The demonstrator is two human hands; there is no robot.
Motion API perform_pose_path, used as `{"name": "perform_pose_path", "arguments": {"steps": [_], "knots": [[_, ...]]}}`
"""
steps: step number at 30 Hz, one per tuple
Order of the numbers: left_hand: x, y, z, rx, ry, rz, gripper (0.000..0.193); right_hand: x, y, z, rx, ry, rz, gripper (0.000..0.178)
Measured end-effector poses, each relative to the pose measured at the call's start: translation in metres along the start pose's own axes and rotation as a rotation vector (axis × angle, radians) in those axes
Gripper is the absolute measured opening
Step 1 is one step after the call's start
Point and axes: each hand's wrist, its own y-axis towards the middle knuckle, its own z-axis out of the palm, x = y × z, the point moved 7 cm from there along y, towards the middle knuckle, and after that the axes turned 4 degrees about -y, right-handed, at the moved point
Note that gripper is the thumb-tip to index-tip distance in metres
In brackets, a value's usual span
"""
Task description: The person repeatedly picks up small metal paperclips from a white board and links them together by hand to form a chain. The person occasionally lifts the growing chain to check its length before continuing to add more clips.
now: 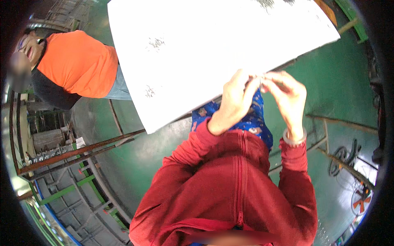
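Note:
My left hand (236,98) and my right hand (290,96) meet fingertip to fingertip just over the near edge of a bright white tabletop (205,53). Both are closed in a pinch. Whatever sits between the fingers is too small and washed out by glare to name. A pale bracelet circles my right wrist. On the tabletop lie loose clusters of small dark pieces: one cluster (156,43) toward the far left, another cluster (150,91) near the left edge, and a third cluster (266,3) at the far side.
A person in an orange top (80,63) is at the table's left side. Rusty metal rails (88,151) run at left, above a grey and green frame (88,188). At right stand more metal bars (344,123) and an orange-bladed fan (361,203). The floor (324,78) is green.

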Motion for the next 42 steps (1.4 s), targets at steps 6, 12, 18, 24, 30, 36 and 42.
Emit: {"name": "perform_pose_path", "arguments": {"steps": [6,12,18,24,30,36,42], "knots": [[-0.007,-0.006,-0.004,-0.125,-0.106,0.126,0.012,-0.005,0.026,-0.019,-0.063,0.083,-0.043,0.017],[-0.011,-0.021,-0.009,-0.045,-0.045,0.172,0.010,-0.082,0.103,0.098,0.339,-0.404,-0.097,0.018],[-0.012,-0.032,-0.023,-0.069,-0.052,0.164,0.012,-0.136,0.116,0.164,0.184,-0.761,-0.190,0.012],[-0.005,-0.040,-0.034,-0.120,-0.071,0.129,0.013,-0.154,0.121,0.160,0.136,-0.385,0.036,0.014],[-0.003,-0.046,-0.031,-0.164,-0.076,0.175,0.014,-0.079,0.084,0.072,0.092,-0.092,0.056,0.015],[0.005,-0.039,-0.035,-0.226,-0.155,0.121,0.011,0.026,-0.003,0.018,0.032,-0.123,-0.060,0.011],[0.000,-0.030,-0.034,-0.222,-0.202,0.142,0.009,0.031,-0.020,0.034,0.085,-0.086,-0.217,0.008]]}}
